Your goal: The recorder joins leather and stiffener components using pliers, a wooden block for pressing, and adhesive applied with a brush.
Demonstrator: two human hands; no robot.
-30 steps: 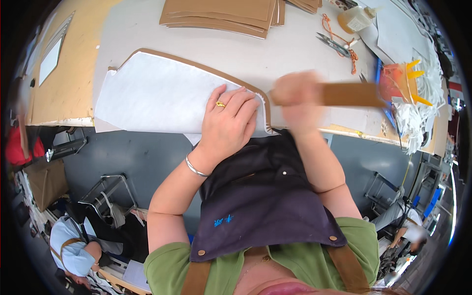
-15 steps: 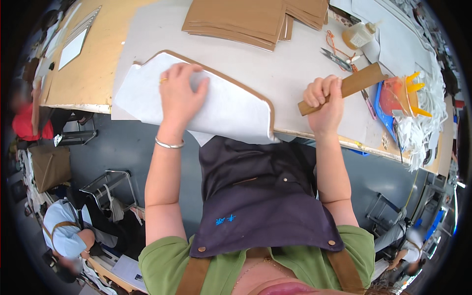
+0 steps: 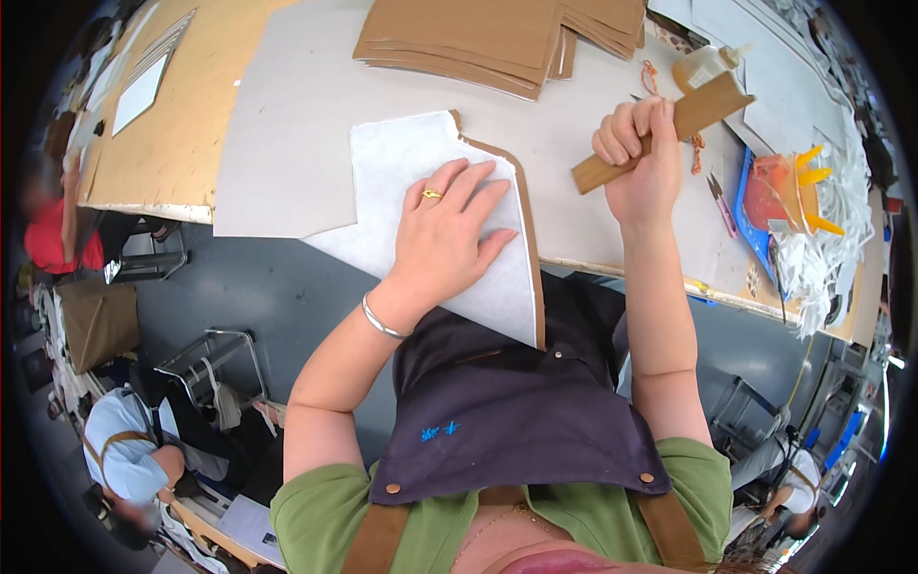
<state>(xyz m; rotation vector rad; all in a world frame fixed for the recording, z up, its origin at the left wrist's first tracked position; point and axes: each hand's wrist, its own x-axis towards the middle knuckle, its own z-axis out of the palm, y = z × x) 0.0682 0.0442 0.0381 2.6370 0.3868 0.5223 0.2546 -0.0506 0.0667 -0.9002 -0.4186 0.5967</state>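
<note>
Panel (image 3: pixel 387 182) bordered brown on its right

Its lower corner overhangs the desk (image 3: pixel 177 143) before the apron (image 3: pixel 516 411). The left hand (image 3: pixel 445 230) rests on its white face, fingers spread, gripping nothing. A brown border (image 3: pixel 539 316) lines the right edge; the left edges show none, so the work looks part done. The right hand (image 3: pixel 645 158) clenches a wooden bar (image 3: pixel 710 111). Beyond lie stacked brown sheets (image 3: pixel 459 33).
</note>
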